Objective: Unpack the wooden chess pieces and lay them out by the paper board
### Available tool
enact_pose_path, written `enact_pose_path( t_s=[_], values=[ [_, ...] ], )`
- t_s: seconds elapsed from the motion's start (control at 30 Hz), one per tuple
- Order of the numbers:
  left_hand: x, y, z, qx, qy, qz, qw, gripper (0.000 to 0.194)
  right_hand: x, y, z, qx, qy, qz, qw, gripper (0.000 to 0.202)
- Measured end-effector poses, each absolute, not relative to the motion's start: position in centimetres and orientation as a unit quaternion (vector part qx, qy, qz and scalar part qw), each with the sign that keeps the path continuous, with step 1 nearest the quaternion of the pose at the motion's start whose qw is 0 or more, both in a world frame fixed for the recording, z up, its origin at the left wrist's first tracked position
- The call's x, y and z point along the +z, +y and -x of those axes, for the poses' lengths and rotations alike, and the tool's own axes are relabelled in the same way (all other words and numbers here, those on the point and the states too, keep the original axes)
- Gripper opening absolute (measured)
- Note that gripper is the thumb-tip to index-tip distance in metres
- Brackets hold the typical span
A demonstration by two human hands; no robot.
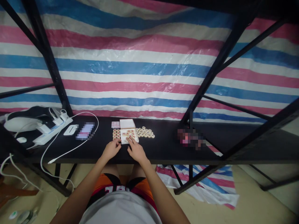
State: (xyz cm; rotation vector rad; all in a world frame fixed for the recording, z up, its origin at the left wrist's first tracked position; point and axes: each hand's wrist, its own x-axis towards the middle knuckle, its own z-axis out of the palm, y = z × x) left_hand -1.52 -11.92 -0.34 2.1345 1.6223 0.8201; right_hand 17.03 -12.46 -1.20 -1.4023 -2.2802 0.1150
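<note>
An open white box (122, 139) lies on the black shelf, its lid (127, 123) folded back toward the striped sheet. Several round pieces with red marks (130, 133) are inside the box. My right hand (136, 150) reaches over the box's front right, fingertips at the pieces; whether it grips one is too small to tell. My left hand (112, 148) rests at the box's front left corner, fingers bent beside a block of red-marked pieces (116, 133). To the right of the box lies a group of dark-marked pieces (145, 133).
A power strip (53, 129) with plugs and white cables, a white device (70, 130) and a blurred phone-like item (86, 131) lie left. A small printed card (115, 124) is behind the left pieces. Blurred items (190, 138) sit right, near black frame bars (210, 74).
</note>
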Motion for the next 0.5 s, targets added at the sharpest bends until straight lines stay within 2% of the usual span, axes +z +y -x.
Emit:
enact_pose_path(
  t_s=[0.27,0.5],
  values=[
    [-0.51,-11.82,1.48,0.287,0.573,-0.749,0.166,0.024,-1.14,-12.35,-16.8,0.013,-0.833,0.523,0.181,0.052],
    [-0.27,-11.94,1.46,0.282,0.574,-0.75,0.168,0.024,-1.11,-12.47,-16.86,0.035,-0.827,0.513,0.225,0.047]
  ],
)
